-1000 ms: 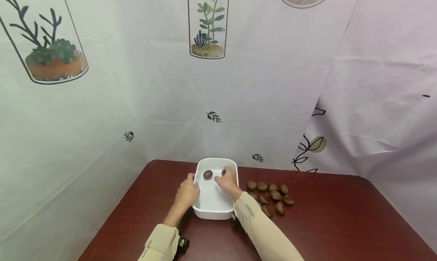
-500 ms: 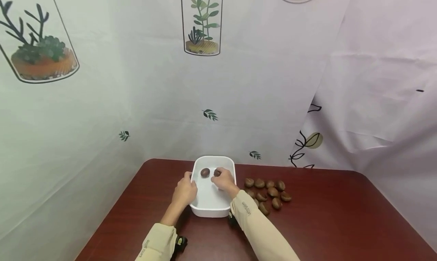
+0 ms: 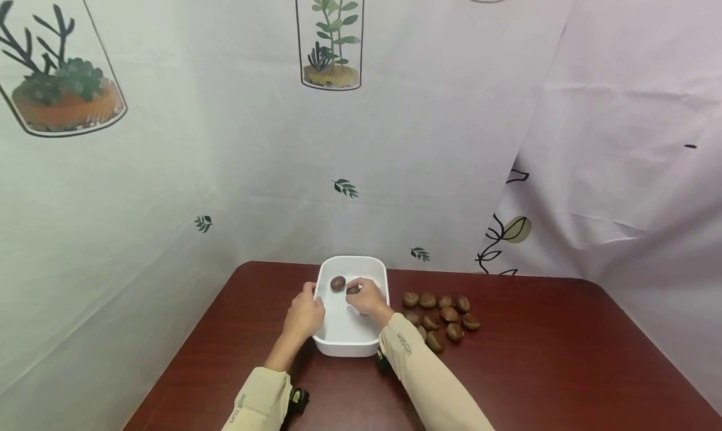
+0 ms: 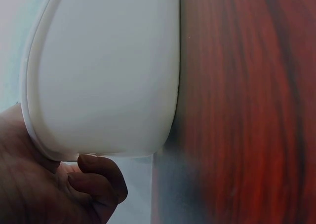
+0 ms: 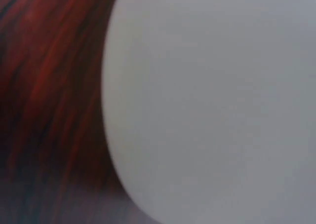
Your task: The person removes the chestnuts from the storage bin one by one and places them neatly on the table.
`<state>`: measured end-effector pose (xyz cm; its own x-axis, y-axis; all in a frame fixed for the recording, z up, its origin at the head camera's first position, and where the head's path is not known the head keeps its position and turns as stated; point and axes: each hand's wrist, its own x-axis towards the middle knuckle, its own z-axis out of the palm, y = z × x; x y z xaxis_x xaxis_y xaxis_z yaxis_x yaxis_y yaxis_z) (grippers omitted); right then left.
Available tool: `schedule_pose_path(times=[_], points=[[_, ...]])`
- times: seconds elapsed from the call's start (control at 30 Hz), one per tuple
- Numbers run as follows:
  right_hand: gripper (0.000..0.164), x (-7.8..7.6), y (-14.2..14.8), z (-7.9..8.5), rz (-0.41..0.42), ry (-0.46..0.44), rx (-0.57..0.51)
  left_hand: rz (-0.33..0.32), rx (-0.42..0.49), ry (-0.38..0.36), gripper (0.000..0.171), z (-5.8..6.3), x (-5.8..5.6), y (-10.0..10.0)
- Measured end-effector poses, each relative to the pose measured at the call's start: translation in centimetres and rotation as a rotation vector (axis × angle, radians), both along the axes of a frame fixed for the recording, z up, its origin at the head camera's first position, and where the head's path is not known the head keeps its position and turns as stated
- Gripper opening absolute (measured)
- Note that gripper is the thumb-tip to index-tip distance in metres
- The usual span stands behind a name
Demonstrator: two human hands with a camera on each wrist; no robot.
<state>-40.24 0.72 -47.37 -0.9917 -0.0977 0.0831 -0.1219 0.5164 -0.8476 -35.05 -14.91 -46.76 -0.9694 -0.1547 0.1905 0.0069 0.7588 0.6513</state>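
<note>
A deep white rectangular tray (image 3: 348, 349) stands on the table with one dark brown chestnut (image 3: 338, 284) lying near its far left corner. My left hand (image 3: 304, 314) grips the tray's left side. In the left wrist view, fingertips (image 4: 96, 182) curl against the outside of the white wall (image 4: 106, 71). Reaching over the right rim, my right hand (image 3: 368, 297) pinches a second chestnut (image 3: 352, 290) inside the tray, just right of the first. The right wrist view shows only the blurred outer wall (image 5: 207, 100) and table; the right hand is out of it.
Several chestnuts (image 3: 449, 314) lie in loose rows on the dark red wooden table (image 3: 536, 356), right of the tray. A white curtain (image 3: 271, 136) with printed plants hangs close behind the table's far edge and along both sides.
My right hand has moved left inside the tray, bringing its chestnut close to the first one. The left hand keeps its grip on the tray. The head view has shifted slightly.
</note>
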Motion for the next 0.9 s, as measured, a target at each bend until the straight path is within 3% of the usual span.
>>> schedule_pose_path(times=[0.13, 0.3, 0.47, 0.57, 0.77, 0.9], points=[[0.021, -0.04, 0.06, 0.02, 0.058, -0.010, -0.065, -0.001, -0.001, 0.005, 0.038, -0.04, -0.05, 0.01], [0.008, 0.26, 0.17, -0.06, 0.117, -0.036, -0.062, -0.005, -0.001, 0.003, 0.037, -0.25, 0.04, 0.05], [0.014, 0.28, 0.14, -0.08, 0.106, -0.077, -0.050, -0.004, 0.000, 0.010, 0.037, -0.36, 0.09, 0.13], [0.015, 0.24, 0.11, -0.13, 0.091, -0.054, -0.054, -0.005, 0.006, 0.009, 0.037, -0.33, 0.09, 0.23], [0.038, 0.32, -0.06, 0.09, 0.089, -0.049, -0.139, -0.010, 0.004, -0.002, 0.038, -0.16, 0.04, 0.24], [0.038, 0.21, -0.24, 0.43, 0.107, -0.015, -0.175, 0.009, -0.032, -0.004, 0.039, 0.18, 0.00, 0.10]])
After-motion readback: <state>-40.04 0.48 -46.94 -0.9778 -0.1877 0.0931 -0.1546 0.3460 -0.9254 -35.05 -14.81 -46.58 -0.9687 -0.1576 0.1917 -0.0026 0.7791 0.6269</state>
